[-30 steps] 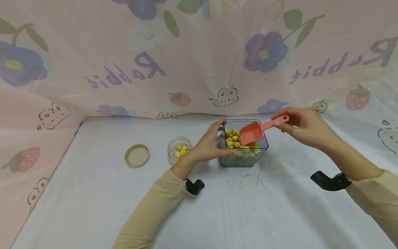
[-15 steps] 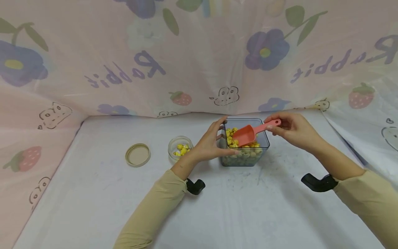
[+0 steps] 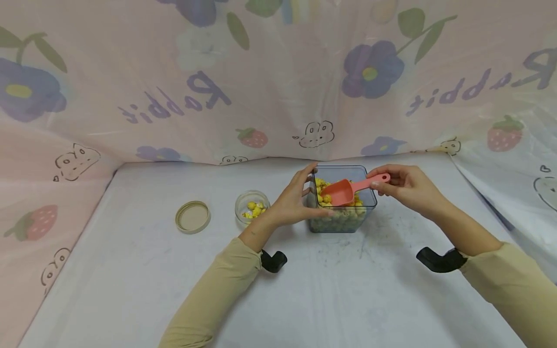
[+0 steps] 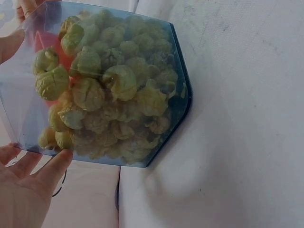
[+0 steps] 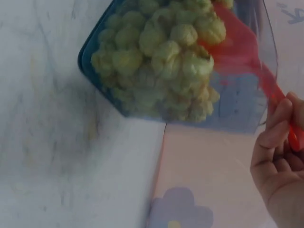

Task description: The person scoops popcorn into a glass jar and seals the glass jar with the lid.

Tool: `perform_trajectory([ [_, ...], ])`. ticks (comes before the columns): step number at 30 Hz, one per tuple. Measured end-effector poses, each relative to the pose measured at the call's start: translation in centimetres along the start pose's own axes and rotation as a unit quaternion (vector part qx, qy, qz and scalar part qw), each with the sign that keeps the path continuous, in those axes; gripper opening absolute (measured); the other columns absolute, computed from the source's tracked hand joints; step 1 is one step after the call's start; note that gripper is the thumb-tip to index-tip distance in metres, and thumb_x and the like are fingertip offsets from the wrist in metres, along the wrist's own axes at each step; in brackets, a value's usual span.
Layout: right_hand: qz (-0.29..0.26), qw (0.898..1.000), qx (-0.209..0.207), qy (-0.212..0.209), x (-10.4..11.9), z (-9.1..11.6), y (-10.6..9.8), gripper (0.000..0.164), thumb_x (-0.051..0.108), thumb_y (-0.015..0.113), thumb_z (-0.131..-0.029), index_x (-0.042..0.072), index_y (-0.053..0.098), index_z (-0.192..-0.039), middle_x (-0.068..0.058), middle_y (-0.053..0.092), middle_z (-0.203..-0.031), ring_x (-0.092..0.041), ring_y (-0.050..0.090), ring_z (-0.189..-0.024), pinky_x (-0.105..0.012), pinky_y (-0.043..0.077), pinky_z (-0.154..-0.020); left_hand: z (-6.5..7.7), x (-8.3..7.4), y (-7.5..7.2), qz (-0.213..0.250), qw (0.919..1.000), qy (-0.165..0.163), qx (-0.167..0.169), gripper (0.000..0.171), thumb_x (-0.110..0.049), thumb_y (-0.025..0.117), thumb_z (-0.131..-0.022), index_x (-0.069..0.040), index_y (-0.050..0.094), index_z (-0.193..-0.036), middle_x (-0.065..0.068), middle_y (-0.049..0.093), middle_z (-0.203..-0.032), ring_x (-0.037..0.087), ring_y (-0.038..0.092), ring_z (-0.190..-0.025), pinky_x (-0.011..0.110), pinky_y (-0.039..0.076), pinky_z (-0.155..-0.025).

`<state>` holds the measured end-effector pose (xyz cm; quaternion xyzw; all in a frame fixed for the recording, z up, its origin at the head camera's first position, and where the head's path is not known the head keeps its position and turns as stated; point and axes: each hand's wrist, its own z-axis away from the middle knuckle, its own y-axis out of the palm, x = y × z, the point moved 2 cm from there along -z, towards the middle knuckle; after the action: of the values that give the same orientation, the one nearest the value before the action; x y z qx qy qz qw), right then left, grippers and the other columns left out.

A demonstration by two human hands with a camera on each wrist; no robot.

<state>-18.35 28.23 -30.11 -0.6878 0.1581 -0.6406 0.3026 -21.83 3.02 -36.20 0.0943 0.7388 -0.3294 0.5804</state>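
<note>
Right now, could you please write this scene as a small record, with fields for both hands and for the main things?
Left hand: grips the blue-tinted clear container at its left side
Right hand: holds the pink scoop by its handle
Scoop bowl: inside the container, among yellow popcorn
Small clear jar: holds some popcorn
Round lid: on the white tabletop, left of the jar

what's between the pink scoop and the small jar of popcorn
Two things: the left wall of the clear container around the scoop's bowl, and the left hand holding that side. The jar stands beyond them.
</note>
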Motion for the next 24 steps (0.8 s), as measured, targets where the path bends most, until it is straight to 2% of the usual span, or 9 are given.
perform_trajectory([
  [10,-0.01,1.0,-0.017,0.015,-0.11,0.26,0.19,0.03,0.015,0.063,-0.093,-0.003,0.061,-0.116,0.008,0.062,-0.079,-0.009,0.059,-0.069,-0.021,0.046,-0.058,-0.01,0.04,0.01,0.005,1.0,0.003,-0.001,0.109,-0.019,0.084,-0.074,-0.021,0.01,-0.154,0.007,0.023,-0.153,0.022,0.03,-0.141,0.036,0.036,-0.112],
  [17,-0.03,0.999,-0.029,0.016,0.06,0.29,0.73,0.032,0.019,0.063,-0.093,-0.003,0.061,-0.117,0.003,0.063,-0.081,-0.008,0.058,-0.068,-0.02,0.047,-0.056,0.02,0.04,-0.07,0.001,1.0,-0.005,-0.004,0.109,-0.02,0.084,-0.073,-0.023,0.011,-0.154,0.005,0.023,-0.154,0.022,0.029,-0.141,0.036,0.036,-0.112],
  [24,-0.048,0.998,-0.034,0.025,0.01,0.73,0.97,0.035,0.02,0.063,-0.094,-0.004,0.06,-0.119,0.008,0.063,-0.081,-0.007,0.059,-0.07,-0.019,0.05,-0.06,0.01,0.05,0.02,-0.003,0.9999,-0.011,-0.002,0.11,-0.02,0.084,-0.073,-0.025,0.011,-0.154,0.005,0.02,-0.155,0.022,0.029,-0.142,0.035,0.036,-0.112],
])
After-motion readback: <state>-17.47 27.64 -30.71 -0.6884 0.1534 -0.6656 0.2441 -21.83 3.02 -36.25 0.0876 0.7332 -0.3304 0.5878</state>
